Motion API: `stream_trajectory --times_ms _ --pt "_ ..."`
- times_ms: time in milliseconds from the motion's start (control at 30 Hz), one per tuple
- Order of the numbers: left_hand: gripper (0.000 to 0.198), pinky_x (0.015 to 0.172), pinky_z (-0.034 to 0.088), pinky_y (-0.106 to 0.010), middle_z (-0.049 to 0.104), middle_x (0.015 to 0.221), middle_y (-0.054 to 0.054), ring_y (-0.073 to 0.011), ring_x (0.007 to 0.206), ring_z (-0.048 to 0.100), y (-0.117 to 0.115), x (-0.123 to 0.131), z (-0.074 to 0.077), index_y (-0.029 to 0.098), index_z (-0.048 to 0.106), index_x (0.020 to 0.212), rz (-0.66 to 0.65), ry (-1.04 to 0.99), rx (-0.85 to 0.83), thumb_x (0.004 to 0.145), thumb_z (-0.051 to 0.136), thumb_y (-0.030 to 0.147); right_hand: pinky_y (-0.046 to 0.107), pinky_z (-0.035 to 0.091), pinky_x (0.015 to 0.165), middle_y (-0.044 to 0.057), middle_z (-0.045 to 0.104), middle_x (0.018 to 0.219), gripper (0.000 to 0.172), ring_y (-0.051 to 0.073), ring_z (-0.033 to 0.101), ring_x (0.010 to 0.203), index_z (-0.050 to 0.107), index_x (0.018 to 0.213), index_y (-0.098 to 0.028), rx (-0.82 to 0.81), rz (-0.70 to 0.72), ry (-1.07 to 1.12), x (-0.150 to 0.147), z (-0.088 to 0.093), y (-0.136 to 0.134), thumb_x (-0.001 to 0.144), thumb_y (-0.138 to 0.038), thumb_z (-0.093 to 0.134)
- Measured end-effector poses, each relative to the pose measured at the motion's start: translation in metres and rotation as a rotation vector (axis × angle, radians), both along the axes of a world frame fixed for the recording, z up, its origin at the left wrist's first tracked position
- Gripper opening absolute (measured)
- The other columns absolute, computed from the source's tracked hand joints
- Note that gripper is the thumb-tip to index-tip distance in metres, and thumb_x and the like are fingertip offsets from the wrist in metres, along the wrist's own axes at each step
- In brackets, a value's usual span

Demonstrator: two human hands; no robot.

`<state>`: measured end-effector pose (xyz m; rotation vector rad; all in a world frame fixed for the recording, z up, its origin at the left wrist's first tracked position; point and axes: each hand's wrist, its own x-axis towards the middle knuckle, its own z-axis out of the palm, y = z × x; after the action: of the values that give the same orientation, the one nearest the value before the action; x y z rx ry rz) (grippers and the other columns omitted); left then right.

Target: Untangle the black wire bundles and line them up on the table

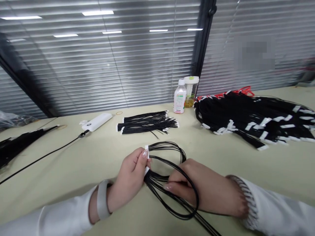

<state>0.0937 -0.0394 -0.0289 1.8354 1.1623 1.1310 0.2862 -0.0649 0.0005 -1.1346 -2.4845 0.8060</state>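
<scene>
My left hand [129, 178] pinches the white connector ends of a bundle of thin black wires [169, 154], which curls into a loop on the pale table [98, 157]. My right hand [197, 188] is closed around the same wires a little to the right, where the strands cross under my fingers. Both sleeves are white, and a grey band sits on my left wrist.
A flat stack of finished black wire bundles [147, 123] lies beyond my hands. A big heap of black cables with white tags [253, 119] fills the right side. A small bottle [179, 97], a clear jar [191, 91] and a white device [96, 122] stand near the blinds.
</scene>
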Motion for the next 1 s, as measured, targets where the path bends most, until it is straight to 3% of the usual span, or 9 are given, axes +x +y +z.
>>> stream_trajectory --times_ms 233,400,533,633,733,833,900,1000 --pt "0.038 0.051 0.033 -0.022 0.046 0.058 0.003 -0.0102 0.053 0.040 -0.001 0.000 0.001 0.018 0.045 0.063 -0.006 0.009 -0.003 0.093 0.033 0.039 0.020 0.025 0.047 -0.007 0.035 0.054 0.030 0.007 0.030 0.052 0.035 0.058 -0.018 0.019 -0.017 0.088 -0.003 -0.008 0.002 0.087 -0.023 0.043" --pt "0.038 0.052 0.034 -0.022 0.046 0.059 0.003 -0.0103 0.054 0.041 0.001 0.000 -0.001 0.018 0.045 0.063 -0.005 0.001 -0.029 0.092 0.034 0.039 0.020 0.032 0.052 -0.004 0.050 0.064 0.022 0.008 0.041 0.055 0.047 0.065 -0.018 0.154 -0.027 -0.015 0.001 -0.004 0.001 0.086 -0.023 0.046" --pt "0.038 0.049 0.033 -0.022 0.045 0.056 0.003 -0.0101 0.051 0.039 0.003 0.001 0.000 0.018 0.046 0.063 0.024 -0.003 -0.071 0.091 0.035 0.042 0.024 0.036 0.054 0.001 0.059 0.068 0.017 0.012 0.052 0.057 0.056 0.066 -0.018 0.353 -0.193 -0.248 0.011 0.008 0.002 0.081 -0.015 0.049" --pt "0.038 0.047 0.033 -0.022 0.043 0.054 0.004 -0.0096 0.047 0.038 0.004 0.002 0.001 0.018 0.047 0.064 0.037 -0.021 -0.114 0.090 0.035 0.043 0.028 0.039 0.053 0.001 0.061 0.061 0.017 0.016 0.056 0.056 0.061 0.071 -0.020 0.485 -0.387 -0.248 0.021 0.018 0.004 0.084 -0.021 0.051" --pt "0.039 0.045 0.033 -0.022 0.044 0.055 0.004 -0.0096 0.047 0.039 0.004 0.002 0.001 0.018 0.047 0.064 0.023 0.005 -0.135 0.090 0.035 0.044 0.035 0.049 0.067 0.006 0.069 0.083 0.015 0.021 0.063 0.075 0.065 0.092 -0.020 0.622 -0.433 -0.049 0.026 0.022 0.006 0.084 -0.023 0.054" --pt "0.039 0.047 0.035 -0.022 0.046 0.057 0.003 -0.0104 0.049 0.042 0.004 0.001 -0.001 0.018 0.047 0.065 -0.032 0.045 -0.134 0.090 0.035 0.046 0.038 0.049 0.088 0.008 0.060 0.121 0.034 0.023 0.057 0.108 0.057 0.117 -0.022 0.628 -0.374 0.277 0.024 0.022 0.004 0.084 -0.019 0.055" --pt "0.039 0.049 0.037 -0.022 0.047 0.058 0.002 -0.0108 0.051 0.044 0.003 0.001 -0.001 0.018 0.047 0.065 -0.073 0.078 -0.119 0.090 0.034 0.045 0.035 0.051 0.087 0.005 0.057 0.126 0.036 0.020 0.057 0.109 0.056 0.120 -0.025 0.472 -0.374 0.532 0.022 0.022 0.002 0.084 -0.020 0.056" --pt "0.039 0.053 0.037 -0.022 0.048 0.059 0.002 -0.0111 0.054 0.044 0.002 0.001 0.001 0.018 0.046 0.063 -0.101 0.119 -0.083 0.091 0.034 0.041 0.033 0.053 0.084 0.000 0.064 0.113 0.022 0.016 0.063 0.095 0.063 0.105 -0.030 0.292 -0.440 0.925 0.021 0.025 -0.001 0.085 -0.023 0.057"
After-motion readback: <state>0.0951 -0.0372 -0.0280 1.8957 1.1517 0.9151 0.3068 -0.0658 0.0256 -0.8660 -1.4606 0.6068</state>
